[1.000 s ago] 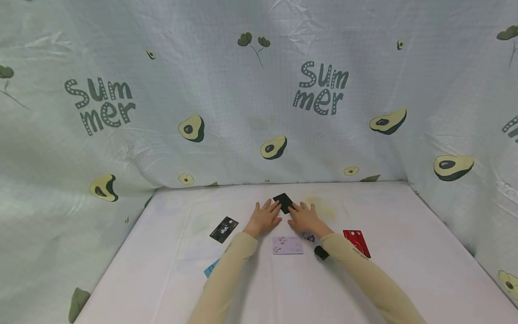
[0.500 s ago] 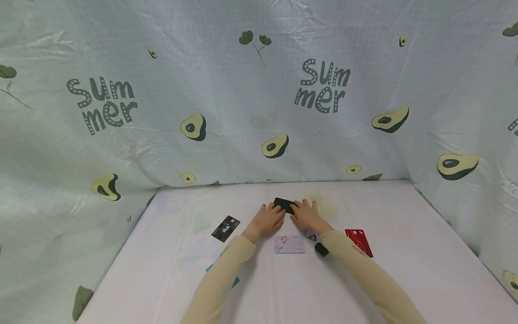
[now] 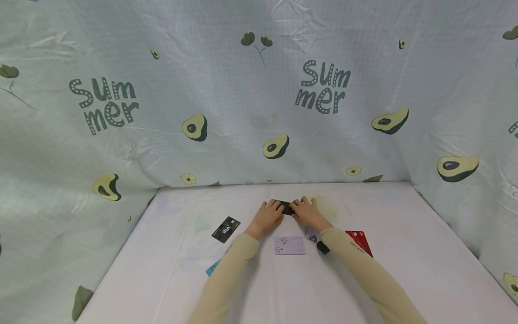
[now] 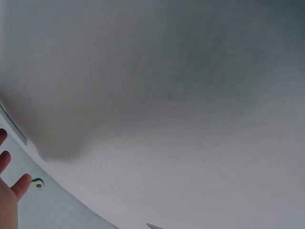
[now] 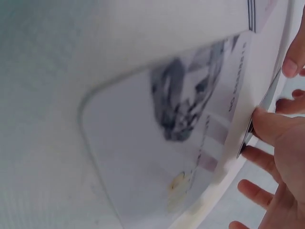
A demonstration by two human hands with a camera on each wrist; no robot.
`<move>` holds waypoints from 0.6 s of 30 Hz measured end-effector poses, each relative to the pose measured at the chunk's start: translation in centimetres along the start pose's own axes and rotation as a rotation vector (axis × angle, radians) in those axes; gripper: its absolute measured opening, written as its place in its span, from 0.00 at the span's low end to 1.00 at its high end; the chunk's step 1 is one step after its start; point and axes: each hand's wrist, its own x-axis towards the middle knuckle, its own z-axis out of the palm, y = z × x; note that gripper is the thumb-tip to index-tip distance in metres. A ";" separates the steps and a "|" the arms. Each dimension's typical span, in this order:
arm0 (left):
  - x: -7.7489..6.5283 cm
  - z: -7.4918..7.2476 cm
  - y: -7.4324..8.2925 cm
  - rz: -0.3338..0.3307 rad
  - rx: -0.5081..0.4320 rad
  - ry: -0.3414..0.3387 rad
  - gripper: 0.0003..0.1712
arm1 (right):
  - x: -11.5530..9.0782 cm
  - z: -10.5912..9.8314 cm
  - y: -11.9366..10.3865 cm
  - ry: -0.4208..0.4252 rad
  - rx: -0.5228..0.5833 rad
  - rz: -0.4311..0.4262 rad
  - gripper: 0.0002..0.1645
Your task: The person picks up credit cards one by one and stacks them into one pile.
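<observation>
A black card (image 3: 287, 208) is at the far middle of the table, held by its two ends between both hands and showing as a narrow band. My left hand (image 3: 267, 216) holds its left end, fingers over the top. At its right end, my right hand (image 3: 306, 213) pinches it; in the right wrist view the thumb (image 5: 269, 125) lies on the near face, the card seen nearly edge-on. The left wrist view catches only part of the left hand (image 4: 8, 200) at its border. Below the right hand lies a pale card with a picture (image 5: 190, 105), partly hidden by the right wrist in the head view.
A lilac card (image 3: 289, 245) lies just in front of the hands. To the left is a black VIP card (image 3: 225, 229), with a blue card (image 3: 212, 268) partly under the left sleeve. A red card (image 3: 360, 240) sits beside the right sleeve. Patterned curtains (image 3: 226, 90) surround the table.
The black card has gone from a flat diamond shape to a narrow crosswise band. Both hands have closed in on its ends, fingers bending more.
</observation>
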 end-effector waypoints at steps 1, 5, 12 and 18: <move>0.1 0.2 -0.1 -0.018 0.008 -0.016 0.21 | 0.0 0.0 0.1 0.002 -0.001 -0.013 0.20; 0.4 0.3 -0.3 -0.078 0.030 -0.083 0.29 | -0.2 -0.4 0.2 -0.001 0.008 -0.056 0.19; 2.4 7.0 -2.2 -0.093 0.126 -0.033 0.37 | 0.2 -0.7 0.7 0.025 0.015 -0.096 0.23; 3.7 10.0 -2.3 -0.079 0.147 0.060 0.40 | 1.5 -0.1 1.3 0.030 -0.052 -0.085 0.27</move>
